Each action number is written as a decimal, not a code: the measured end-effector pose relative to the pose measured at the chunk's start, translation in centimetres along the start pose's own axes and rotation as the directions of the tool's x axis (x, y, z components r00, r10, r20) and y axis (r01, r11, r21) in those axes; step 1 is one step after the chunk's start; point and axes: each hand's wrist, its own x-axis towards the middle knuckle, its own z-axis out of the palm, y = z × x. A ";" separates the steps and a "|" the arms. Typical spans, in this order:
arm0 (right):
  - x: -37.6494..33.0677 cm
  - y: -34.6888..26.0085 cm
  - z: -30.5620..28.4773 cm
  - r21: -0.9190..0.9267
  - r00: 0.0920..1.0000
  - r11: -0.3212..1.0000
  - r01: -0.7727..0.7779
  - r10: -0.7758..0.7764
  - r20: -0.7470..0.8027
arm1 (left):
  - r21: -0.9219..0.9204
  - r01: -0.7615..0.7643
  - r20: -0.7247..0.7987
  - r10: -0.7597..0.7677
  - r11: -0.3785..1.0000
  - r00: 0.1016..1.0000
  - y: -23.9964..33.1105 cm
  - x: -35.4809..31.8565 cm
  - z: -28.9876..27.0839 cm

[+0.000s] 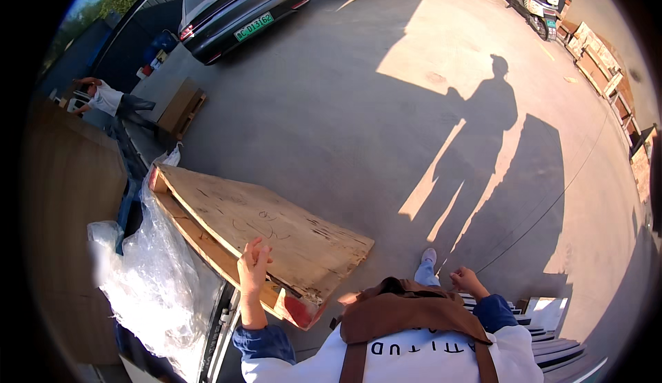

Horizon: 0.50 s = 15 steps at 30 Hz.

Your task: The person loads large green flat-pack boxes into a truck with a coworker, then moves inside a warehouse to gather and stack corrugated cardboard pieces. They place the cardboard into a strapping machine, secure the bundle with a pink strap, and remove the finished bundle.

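A wooden pallet (276, 221) with a plywood face and red-painted block ends lies tilted at my left. My left hand (254, 266) is raised over its near edge, the fingers loosely bent and apart, with nothing seen in them. Whether it touches the wood I cannot tell. Off to my right side, my right hand (469, 281) hangs by my body with its fingers curled in and nothing visible in it. Crumpled clear plastic wrap (162, 273) is bunched left of the pallet.
A large brown board stack or box (72, 224) stands at the far left. Beyond it a person (110, 99) bends near another pallet (183, 111). A dark car (241, 11), a scooter (534, 7) and wooden pieces (596, 62) line the yard. Slatted metal (552, 348) lies at lower right.
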 end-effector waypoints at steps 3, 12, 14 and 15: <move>3.0 -7.7 -8.4 0.026 0.989 0.997 -0.072 0.068 0.131 | -0.056 0.205 -0.059 -0.208 0.977 0.976 3.0 1.0 0.0; 22.8 -38.1 -7.4 0.046 0.861 0.916 0.399 -0.391 0.325 | -0.007 0.295 0.039 -0.294 0.956 0.955 5.4 12.2 3.4; 24.9 -45.8 -5.7 0.174 0.792 0.893 0.415 -0.449 0.414 | -0.076 0.264 0.043 -0.262 0.961 0.964 3.6 16.7 4.7; 25.9 -49.1 -5.5 0.185 0.763 0.892 0.413 -0.450 0.463 | -0.111 0.252 0.042 -0.249 0.961 0.968 2.7 19.1 5.1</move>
